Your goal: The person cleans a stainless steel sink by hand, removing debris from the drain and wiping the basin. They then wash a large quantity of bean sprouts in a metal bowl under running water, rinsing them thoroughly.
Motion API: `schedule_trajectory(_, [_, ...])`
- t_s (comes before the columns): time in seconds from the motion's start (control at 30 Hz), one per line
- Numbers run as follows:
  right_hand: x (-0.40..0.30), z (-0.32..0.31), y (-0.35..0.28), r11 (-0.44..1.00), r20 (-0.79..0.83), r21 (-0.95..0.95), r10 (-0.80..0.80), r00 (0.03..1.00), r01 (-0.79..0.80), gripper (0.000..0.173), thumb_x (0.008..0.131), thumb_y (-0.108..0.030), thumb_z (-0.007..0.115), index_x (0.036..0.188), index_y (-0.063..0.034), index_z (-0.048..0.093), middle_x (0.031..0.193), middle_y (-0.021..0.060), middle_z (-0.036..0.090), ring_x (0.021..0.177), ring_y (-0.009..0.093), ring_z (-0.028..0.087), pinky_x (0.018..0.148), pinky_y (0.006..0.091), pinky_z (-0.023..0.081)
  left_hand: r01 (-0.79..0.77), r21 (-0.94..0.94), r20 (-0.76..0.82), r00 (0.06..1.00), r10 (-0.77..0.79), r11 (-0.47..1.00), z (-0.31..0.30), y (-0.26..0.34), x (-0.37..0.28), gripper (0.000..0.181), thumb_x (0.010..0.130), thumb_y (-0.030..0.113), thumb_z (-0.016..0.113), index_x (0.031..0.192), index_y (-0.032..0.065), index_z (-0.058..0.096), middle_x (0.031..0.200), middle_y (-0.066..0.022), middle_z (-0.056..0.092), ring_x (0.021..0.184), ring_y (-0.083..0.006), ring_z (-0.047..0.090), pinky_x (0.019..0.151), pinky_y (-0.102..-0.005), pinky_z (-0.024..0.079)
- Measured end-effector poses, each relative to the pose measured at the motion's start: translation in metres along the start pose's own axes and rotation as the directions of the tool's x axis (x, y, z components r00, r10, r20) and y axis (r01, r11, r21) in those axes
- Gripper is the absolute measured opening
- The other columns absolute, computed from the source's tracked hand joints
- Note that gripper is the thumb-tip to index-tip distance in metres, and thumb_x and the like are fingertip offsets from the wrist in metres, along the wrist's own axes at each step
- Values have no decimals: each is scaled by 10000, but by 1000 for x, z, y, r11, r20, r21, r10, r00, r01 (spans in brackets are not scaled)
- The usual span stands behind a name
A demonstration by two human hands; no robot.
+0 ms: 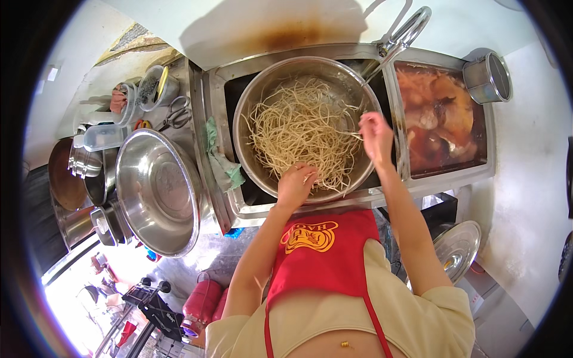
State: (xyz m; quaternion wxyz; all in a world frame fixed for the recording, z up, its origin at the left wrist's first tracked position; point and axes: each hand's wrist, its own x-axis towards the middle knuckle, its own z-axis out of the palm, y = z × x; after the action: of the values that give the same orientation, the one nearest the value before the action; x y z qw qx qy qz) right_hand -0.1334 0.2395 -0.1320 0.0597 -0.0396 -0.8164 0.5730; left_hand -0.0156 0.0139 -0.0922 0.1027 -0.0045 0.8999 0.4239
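A wide round steel basin (241, 134) rests over the left bay of a steel sink. Inside it lies a tangled heap of long, thin, pale roots (304, 129), with some water showing near the back. Over the basin's front rim, my left hand (296, 184) curls its thumb and fingers on pale root ends at the heap's near edge. My right hand (377, 138), blurred, is at the basin's right rim. Its fingertips pinch a thin root strand that stretches back to the heap.
Reddish liquid with large pieces of meat fills the right bay (436, 121). A curved faucet (405, 33) rises behind, and a steel strainer cup (488, 78) stands right. Leftward are a green cloth (222, 161), an empty steel basin (163, 192), scissors (177, 114) and plastic tubs (159, 89).
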Motion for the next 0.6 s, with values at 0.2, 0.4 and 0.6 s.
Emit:
schedule_trajectory(0.2, [73,-65,54,763,-37,-561,364,931,-320,258,910,-246,534,1093,-69,577,738,107,681,627,181,650,601,328,510,94,-72,-62,993,-98,993,-20,15,19,184,813,194,657,968,97,679,817,-51,653,668,-231,622,611,-340,490])
schedule_trajectory(0.4, [62,-20,15,747,123,-663,28,992,61,183,869,-238,548,984,-140,652,878,171,672,744,360,649,693,433,514,47,59,-236,971,-32,997,-30,-2,52,288,805,182,667,1072,75,646,1003,-126,623,887,-255,607,752,-336,482])
schedule_trajectory(0.6, [18,93,-26,864,600,-414,22,800,286,123,812,-187,587,860,-125,681,924,97,664,832,288,655,703,405,521,28,262,-57,998,-14,965,-18,-26,66,328,816,242,657,1103,87,639,1224,-158,531,1186,-331,455,1000,-458,334])
